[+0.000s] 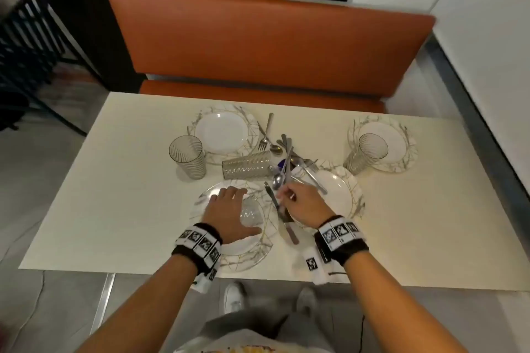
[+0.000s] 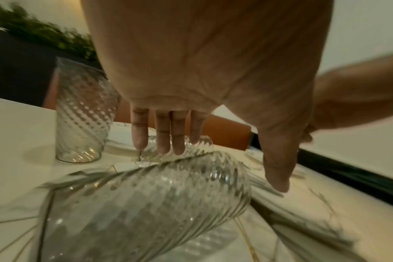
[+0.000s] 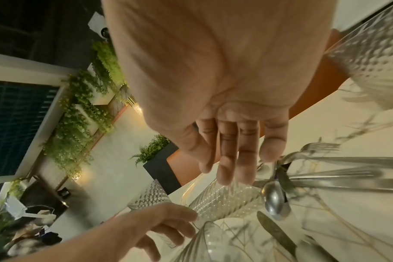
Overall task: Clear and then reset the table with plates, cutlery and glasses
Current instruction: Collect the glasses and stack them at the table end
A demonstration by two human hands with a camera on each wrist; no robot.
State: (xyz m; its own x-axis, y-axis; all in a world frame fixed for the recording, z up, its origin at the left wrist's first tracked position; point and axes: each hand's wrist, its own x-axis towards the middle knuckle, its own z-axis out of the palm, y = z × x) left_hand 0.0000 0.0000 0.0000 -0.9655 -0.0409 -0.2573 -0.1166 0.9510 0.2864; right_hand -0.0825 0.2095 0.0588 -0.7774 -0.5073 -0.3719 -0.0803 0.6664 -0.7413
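Your left hand (image 1: 229, 210) hovers with fingers spread wide over the toppled glass (image 1: 252, 212), while your right hand (image 1: 305, 203) hangs open above the cutlery (image 1: 286, 163).

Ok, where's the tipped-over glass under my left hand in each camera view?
Head: the glass lies lower centre, on the near-left plate.
Left wrist: bottom centre, large, on its side.
Right wrist: bottom edge, centre.
Shared landmark: the left hand spread over it.

Ribbed glass (image 1: 252, 212) lies on its side on near-left marbled plate (image 1: 200, 203). Cutlery pile (image 1: 286, 157) lies mid-table, between the four plates.
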